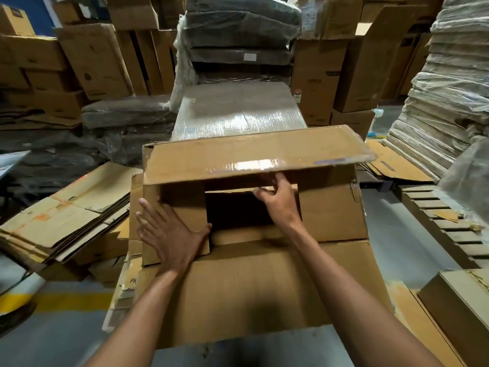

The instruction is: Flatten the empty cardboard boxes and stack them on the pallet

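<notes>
Light and stiff, I'd say, hinging at its creases (the tape [254, 164] looks slick), the box [264, 282] sits dead centre, left hand [169, 234] spread flat on its 9 o'clock flap [185, 201], right hand [280, 205] reaching under the 12 o'clock flap [254, 152], grip impossible to tell; best taken by the flap edges.

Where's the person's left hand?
In the head view, the left hand lies flat on the box's left flap, left of the right hand.
</notes>
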A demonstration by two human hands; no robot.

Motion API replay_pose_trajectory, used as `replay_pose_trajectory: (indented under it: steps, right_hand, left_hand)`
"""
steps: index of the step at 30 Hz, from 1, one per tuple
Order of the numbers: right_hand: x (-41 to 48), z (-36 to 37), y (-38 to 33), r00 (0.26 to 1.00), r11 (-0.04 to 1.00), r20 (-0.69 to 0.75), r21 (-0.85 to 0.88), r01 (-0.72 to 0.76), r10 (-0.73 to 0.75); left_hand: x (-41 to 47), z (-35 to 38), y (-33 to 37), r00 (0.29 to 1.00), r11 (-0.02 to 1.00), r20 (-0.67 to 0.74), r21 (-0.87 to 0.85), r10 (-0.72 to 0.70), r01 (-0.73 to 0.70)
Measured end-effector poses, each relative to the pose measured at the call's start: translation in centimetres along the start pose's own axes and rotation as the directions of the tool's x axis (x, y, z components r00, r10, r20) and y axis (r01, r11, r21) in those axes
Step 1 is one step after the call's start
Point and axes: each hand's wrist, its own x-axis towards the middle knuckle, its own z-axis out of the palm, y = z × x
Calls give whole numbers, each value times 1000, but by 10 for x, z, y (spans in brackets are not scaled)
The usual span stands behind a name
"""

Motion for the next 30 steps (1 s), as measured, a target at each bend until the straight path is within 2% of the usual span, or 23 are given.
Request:
replay_pose_trajectory:
  steps: [2, 4, 7, 9, 12, 21, 25, 30]
  right_hand:
    - [12, 1, -14, 991, 984, -73, -149, 101, -113]
    - [27, -1, -31, 973, 911, -55, -367, 188, -223]
    - [59, -5, -49, 897, 631, 17, -705, 323, -441]
    - [80, -6, -52, 893, 482, 72, -821, 306, -445]
    - [102, -7, -49, 914, 340, 141, -897, 281, -381]
    - [143, 3, -28, 928, 231, 213, -929, 290, -307]
    - [153, 6, -19, 938, 260, 192, -927, 270, -289]
    - [162, 2, -23, 956, 304, 224, -912, 274, -191]
  left_hand:
    - [0, 0, -1, 1000, 1000, 2, 3, 23, -23]
    - [0, 0, -1, 999, 999, -10, -2, 35, -35]
    - [0, -1, 1, 1000, 1000, -15, 2, 12, -12]
    - [-1, -1, 2, 1000, 1000, -23, 8, 8, -8]
    - [-1, 1, -2, 999, 999, -25, 7, 36, -36]
    - [8, 10, -8, 1000, 1000, -14, -3, 25, -25]
    - [17, 11, -6, 999, 1000, -19, 3, 30, -30]
    - [24, 5, 1, 1000, 1000, -3, 21, 11, -11]
